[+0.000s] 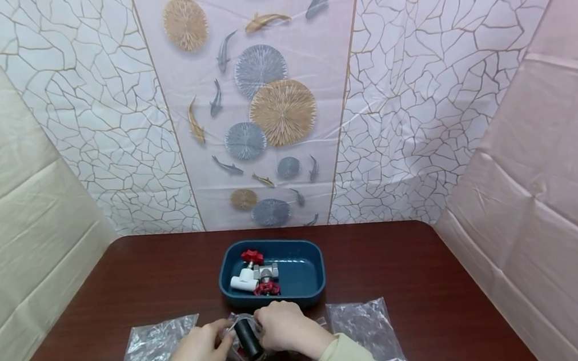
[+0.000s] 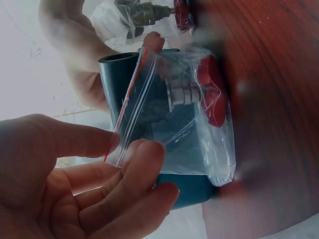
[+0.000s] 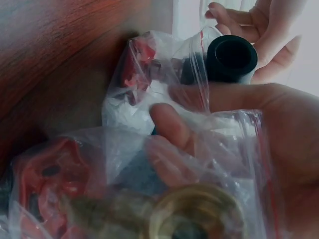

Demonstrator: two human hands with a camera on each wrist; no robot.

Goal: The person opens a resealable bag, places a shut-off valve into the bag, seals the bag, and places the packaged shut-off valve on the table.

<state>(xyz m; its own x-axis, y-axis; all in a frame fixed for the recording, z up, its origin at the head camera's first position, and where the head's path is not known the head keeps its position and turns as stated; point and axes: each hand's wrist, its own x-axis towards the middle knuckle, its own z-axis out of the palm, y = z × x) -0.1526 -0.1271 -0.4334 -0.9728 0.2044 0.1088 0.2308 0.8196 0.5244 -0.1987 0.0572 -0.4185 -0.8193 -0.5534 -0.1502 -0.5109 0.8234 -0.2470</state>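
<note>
I have the left hand (image 1: 198, 352) pinching the zip edge of a clear bag (image 2: 219, 162) at one corner of its mouth; I read that light grip as a way to spread thin plastic without squashing what is in it. The black valve (image 1: 248, 340) is partly inside that bag, between the two hands and just in front of the tray (image 1: 305, 301). Its tube juts past the zip line while its red wheel (image 2: 212, 92) is inside, toward the counter (image 1: 406, 285), probably so the broad end sits deepest. I can't tell whether the bag touches the counter.

The right hand (image 1: 283, 327) has its fingers bent at the bag's other side, likely to steady it against the left; my views don't show whether they pinch the plastic or only press it. A bagged brass valve (image 3: 204, 199) sits close beside that hand, perhaps crowding it.

In the tray, a white valve (image 1: 246, 280) and a metal valve (image 1: 266, 273) lie together toward the left end, presumably grouped to save room. The left bag (image 1: 154, 347) and right bag (image 1: 364, 331) flank the work, which I judge keeps the middle workable.
</note>
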